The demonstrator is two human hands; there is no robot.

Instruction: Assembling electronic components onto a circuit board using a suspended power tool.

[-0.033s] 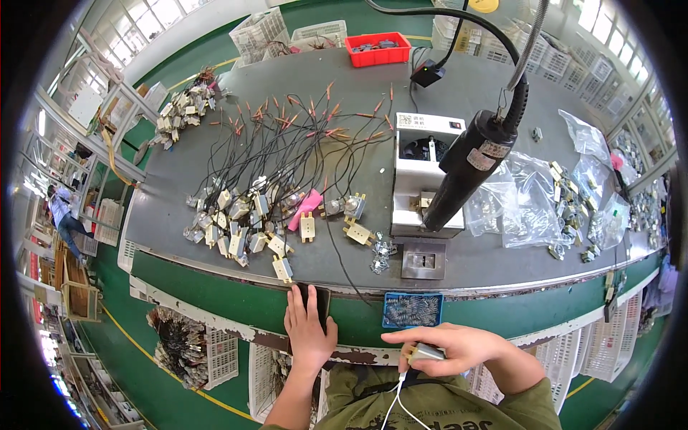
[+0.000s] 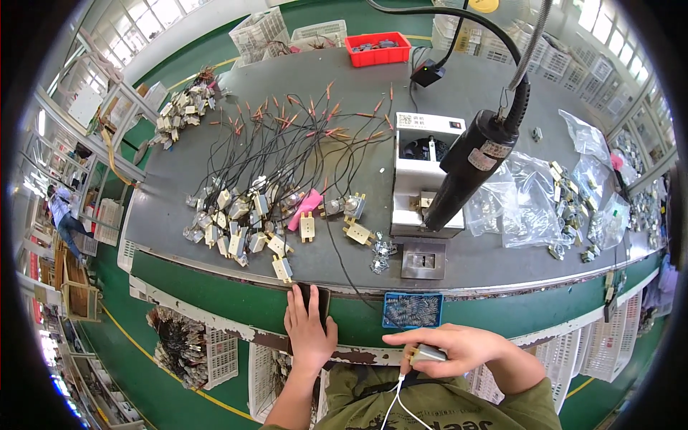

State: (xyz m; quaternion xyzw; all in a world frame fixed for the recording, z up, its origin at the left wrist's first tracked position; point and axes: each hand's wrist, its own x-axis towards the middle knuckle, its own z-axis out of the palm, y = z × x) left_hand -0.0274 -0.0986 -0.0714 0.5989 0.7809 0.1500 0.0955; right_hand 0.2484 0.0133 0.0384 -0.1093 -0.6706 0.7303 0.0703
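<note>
My right hand point(image 2: 462, 349) has its grip closed on a small grey metal part point(image 2: 428, 353) with white wires point(image 2: 394, 401) hanging toward my lap. The part sits just below the blue tray point(image 2: 412, 309) on the table point(image 2: 473, 261) edge, long axis roughly left-right. My left hand point(image 2: 309, 330) lies flat, fingers out, on a dark phone-like slab point(image 2: 319, 297) left of the tray, holding nothing. The right hand is nearer the tray.

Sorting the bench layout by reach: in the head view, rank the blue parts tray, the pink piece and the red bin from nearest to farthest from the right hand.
From the right hand:
1. Blue parts tray, just above it at the table's front edge.
2. Pink piece, mid-table, up and left.
3. Red bin, at the far edge.
</note>
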